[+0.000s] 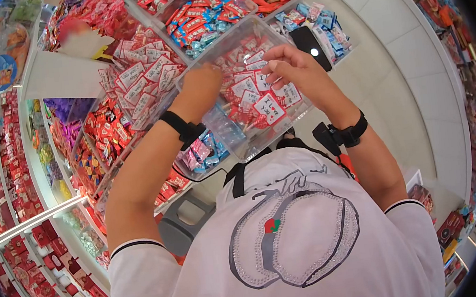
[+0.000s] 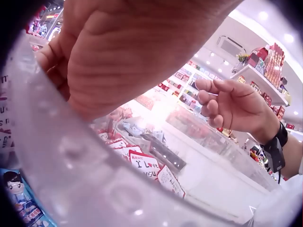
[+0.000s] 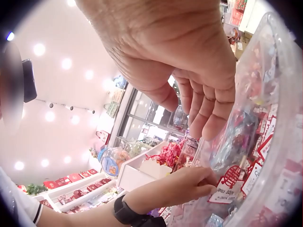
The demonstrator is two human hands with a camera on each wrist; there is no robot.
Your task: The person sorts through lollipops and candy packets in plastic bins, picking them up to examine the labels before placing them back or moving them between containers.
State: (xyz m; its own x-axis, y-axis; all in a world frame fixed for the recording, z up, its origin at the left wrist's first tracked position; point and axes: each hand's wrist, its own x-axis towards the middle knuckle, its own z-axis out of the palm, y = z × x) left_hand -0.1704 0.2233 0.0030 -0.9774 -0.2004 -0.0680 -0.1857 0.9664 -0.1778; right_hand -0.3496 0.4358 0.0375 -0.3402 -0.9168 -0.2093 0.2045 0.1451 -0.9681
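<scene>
My left hand (image 1: 204, 88) is over the left side of a clear plastic bin (image 1: 242, 151), fingers curled downward. In the right wrist view its thumb and fingertips pinch at the edge of a small white packet with a red print (image 3: 231, 180); the head view hides these fingertips. My right hand (image 1: 300, 75) hovers above the bin's right side, fingers loosely bent and nothing between them. Below it lie red-edged white packets, one reading "I Love You" (image 1: 269, 109). In the left wrist view the bin's wall crosses in front, with the right hand (image 2: 239, 106) raised beyond it.
A black phone (image 1: 311, 48) lies on blue-and-white packets right of the bin. Behind are compartments of red and blue wrapped sweets (image 1: 201, 18). More white packets (image 1: 141, 80) heap up to the left, near a white card (image 1: 62, 74). A grey stool (image 1: 182, 221) stands below.
</scene>
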